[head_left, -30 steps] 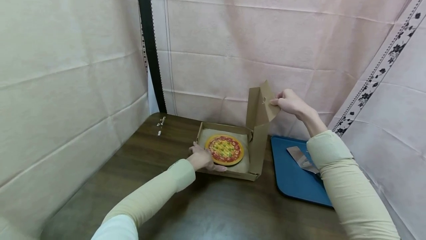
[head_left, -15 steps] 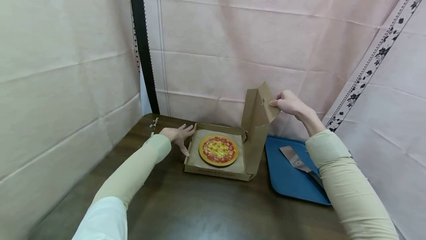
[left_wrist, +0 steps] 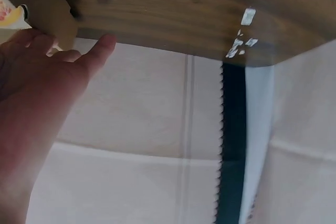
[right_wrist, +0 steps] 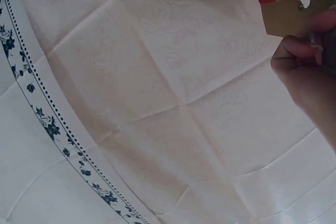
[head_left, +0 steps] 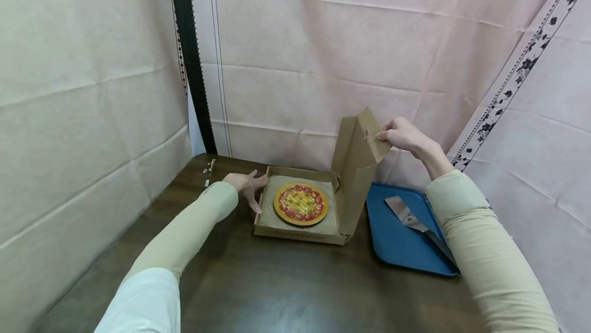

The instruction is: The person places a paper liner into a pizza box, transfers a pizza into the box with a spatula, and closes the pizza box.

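Note:
A small pizza point(head_left: 301, 204) lies on paper inside a cardboard pizza box point(head_left: 295, 235). The raised lid point(head_left: 353, 189) stands up on the box's right side. My right hand point(head_left: 406, 137) pinches the lid's upper flap between thumb and fingers; in the right wrist view the hand point(right_wrist: 307, 69) grips the flap point(right_wrist: 286, 19) beside a small hole. My left hand point(head_left: 245, 184) has its fingers spread at the box's left wall, holding nothing. The left wrist view shows that hand point(left_wrist: 50, 72) with fingers extended along the box's outer side point(left_wrist: 44, 6).
A blue tray point(head_left: 397, 246) lies right of the box, bearing a spatula point(head_left: 411, 220) with a metal blade and dark handle. Whitish scraps point(head_left: 208, 174) mark the table point(head_left: 277, 281) at the back left. Pale cloth point(head_left: 323, 56) hangs behind and at both sides.
My left hand has left the box's front edge and moved to its left side, fingers spread. The box front is now uncovered. My right hand keeps its pinch on the lid flap.

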